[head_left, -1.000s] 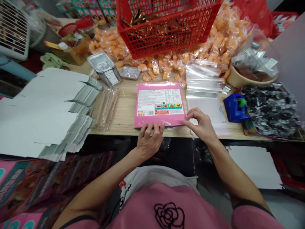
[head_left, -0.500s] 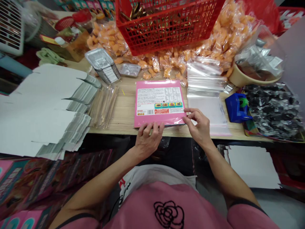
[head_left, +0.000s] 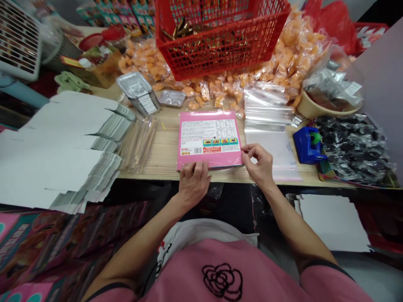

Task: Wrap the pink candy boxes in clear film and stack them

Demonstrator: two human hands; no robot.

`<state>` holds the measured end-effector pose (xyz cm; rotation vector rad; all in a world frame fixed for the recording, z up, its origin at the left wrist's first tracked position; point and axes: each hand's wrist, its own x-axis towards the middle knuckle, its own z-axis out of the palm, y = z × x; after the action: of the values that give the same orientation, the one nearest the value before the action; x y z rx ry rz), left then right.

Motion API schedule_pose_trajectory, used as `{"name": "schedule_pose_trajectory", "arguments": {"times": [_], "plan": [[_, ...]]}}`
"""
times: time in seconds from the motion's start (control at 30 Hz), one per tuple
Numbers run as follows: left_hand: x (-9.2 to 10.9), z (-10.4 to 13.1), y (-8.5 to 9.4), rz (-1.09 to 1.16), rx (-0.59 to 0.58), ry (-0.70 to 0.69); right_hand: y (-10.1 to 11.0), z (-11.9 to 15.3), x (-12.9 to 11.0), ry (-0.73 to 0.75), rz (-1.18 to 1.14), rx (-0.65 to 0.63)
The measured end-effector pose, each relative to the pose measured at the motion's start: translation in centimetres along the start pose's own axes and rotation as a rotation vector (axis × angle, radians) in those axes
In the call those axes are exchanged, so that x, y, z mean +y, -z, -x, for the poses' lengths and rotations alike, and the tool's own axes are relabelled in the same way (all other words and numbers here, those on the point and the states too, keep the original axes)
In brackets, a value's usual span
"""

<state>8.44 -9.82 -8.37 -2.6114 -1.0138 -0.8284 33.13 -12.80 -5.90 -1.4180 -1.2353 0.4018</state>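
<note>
A flat pink box with a white printed label lies in front of me near the table's front edge. Shiny clear film shows along its near side, seemingly a plastic bag around it. My left hand curls its fingers over the box's near edge, left of the middle. At the near right corner, my right hand has thumb and forefinger pinched together against the box's side. The fingertips seem to hold the film's edge, though the exact grip is too small to see. Clear plastic bags lie just right of the box.
Behind stands a red basket among orange wrapped packets. At left are foil trays, wooden sticks and white flat cartons. A blue tape dispenser, black packets and a tub stand at right.
My left hand has shifted slightly left along the box's near edge, its fingers more curled. My right hand stays at the right corner, still pinching. The whole view has shifted a little.
</note>
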Motion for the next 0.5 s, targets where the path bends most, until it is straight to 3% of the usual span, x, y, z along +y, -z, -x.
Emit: {"name": "schedule_pose_trajectory", "arguments": {"times": [0.13,0.23,0.33,0.4,0.5], "plan": [[0.5,-0.4,1.8,0.058,-0.054,0.013,0.4,0.9,0.5,-0.116,-0.103,0.05],[1.9,-1.3,2.7,0.082,-0.098,-0.041,-0.3,3.2,-1.5,0.116,0.206,0.036],[2.8,-2.0,3.1,0.126,-0.172,-0.134,-1.4,5.5,-3.2,0.363,0.511,-0.241],[2.0,-1.7,3.5,0.14,-0.214,-0.124,-1.3,6.5,-2.8,0.407,0.601,-0.326],[-1.5,0.3,4.0,0.138,-0.178,0.017,0.6,7.0,0.1,0.347,0.62,-0.147]]}}
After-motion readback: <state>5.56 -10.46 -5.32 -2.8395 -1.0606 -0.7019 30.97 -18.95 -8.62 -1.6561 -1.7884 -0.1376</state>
